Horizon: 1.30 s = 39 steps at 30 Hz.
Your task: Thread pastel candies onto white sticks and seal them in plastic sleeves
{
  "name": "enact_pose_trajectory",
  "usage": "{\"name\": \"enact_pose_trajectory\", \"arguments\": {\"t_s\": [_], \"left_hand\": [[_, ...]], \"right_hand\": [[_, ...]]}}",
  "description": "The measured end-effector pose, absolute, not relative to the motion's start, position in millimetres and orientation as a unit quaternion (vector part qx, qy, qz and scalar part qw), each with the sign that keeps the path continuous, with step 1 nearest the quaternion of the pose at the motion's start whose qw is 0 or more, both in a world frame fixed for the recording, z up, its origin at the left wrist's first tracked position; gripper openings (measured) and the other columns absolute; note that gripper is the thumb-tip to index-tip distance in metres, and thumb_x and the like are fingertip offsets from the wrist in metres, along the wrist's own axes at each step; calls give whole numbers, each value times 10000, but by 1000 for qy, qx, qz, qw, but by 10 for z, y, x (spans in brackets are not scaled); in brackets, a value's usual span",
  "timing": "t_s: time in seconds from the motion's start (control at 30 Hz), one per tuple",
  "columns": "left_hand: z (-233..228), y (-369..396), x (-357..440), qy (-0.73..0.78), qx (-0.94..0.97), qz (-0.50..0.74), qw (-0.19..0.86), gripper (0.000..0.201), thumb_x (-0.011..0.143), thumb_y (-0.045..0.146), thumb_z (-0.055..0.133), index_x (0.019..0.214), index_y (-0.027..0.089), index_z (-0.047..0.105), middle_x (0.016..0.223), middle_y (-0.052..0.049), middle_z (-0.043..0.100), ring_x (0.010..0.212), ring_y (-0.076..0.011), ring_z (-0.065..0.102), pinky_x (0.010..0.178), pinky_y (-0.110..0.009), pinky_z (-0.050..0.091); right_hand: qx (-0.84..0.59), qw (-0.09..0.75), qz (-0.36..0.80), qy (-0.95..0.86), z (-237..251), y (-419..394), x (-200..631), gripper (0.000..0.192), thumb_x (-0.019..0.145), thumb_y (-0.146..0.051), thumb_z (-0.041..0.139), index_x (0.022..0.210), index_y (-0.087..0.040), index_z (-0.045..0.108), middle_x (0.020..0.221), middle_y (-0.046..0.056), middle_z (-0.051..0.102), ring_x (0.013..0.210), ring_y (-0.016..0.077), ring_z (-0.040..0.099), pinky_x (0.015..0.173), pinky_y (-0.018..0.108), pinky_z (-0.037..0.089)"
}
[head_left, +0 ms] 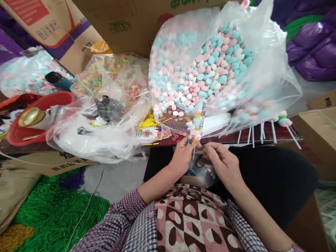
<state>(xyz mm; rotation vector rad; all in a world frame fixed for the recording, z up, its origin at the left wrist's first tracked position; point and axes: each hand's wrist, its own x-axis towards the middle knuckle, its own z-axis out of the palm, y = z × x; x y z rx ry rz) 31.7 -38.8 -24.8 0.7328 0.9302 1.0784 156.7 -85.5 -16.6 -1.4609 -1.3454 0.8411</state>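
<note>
Head view: near the centre of the frame, just below the middle, the left hand (183, 154) pinches the lower end of a narrow printed candy wrapper (197, 124) that stands upright, its fingers closed around it where a thin white stick (194, 153) pokes out underneath. The right hand (223, 162) sits just beside it to the right, fingertips drawn together close against the base of the wrapper; whether they actually grip the stick I cannot tell. Directly behind the wrapper, filling the upper centre and right, a large clear plastic bag of pastel pink, blue and white candies (210, 66) leans on the desk (236, 137). A bundle of white sticks (217, 123) lies under the bag's lower edge, and finished lollipops (282, 120) rest at the right. In the left half of the frame are crumpled clear bags of coloured ring candies (115, 75) and a red basin (34, 119). Cardboard boxes (126, 24) stand along the top.
</note>
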Motion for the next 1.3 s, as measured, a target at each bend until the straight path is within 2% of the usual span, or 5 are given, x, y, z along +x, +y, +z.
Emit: {"name": "enact_pose_trajectory", "arguments": {"t_s": [0.27,0.47,0.73,1.03,1.3], "left_hand": [[-148,-387,265,443,443,392,673,449,843,621,514,879,181,593,602,38,502,483,-96,431,461,-221,352],[-18,-206,140,519,716,355,304,181,851,259,506,682,192,506,713,-16,581,722,-150,515,699,-275,374],[44,-174,172,537,796,246,134,205,883,234,431,705,200,525,705,-71,653,685,-193,589,620,-296,340],[90,-299,196,478,839,227,130,227,893,231,436,709,184,561,699,-97,674,632,-195,597,572,-304,299],[114,-363,54,430,777,315,335,288,909,299,463,657,187,548,616,-16,589,584,-123,514,606,-257,358]], "right_hand": [[-523,482,529,-463,-155,-846,1353,284,871,-466,597,907,-192,661,615,-25,578,539,132,558,527,266,496],[-580,470,416,-520,-106,-852,1429,278,949,-430,494,965,-214,668,520,-50,513,478,136,513,499,264,451],[-636,391,189,-638,-187,-773,1553,323,983,-375,425,1100,-194,666,588,-5,636,479,155,565,524,274,443],[-644,368,83,-665,-199,-674,1533,330,974,-348,405,969,-178,687,786,92,743,577,202,644,531,294,445],[-576,496,410,-504,-97,-713,1563,283,938,-412,514,1092,-214,644,572,-36,559,509,138,528,513,263,448]]}}
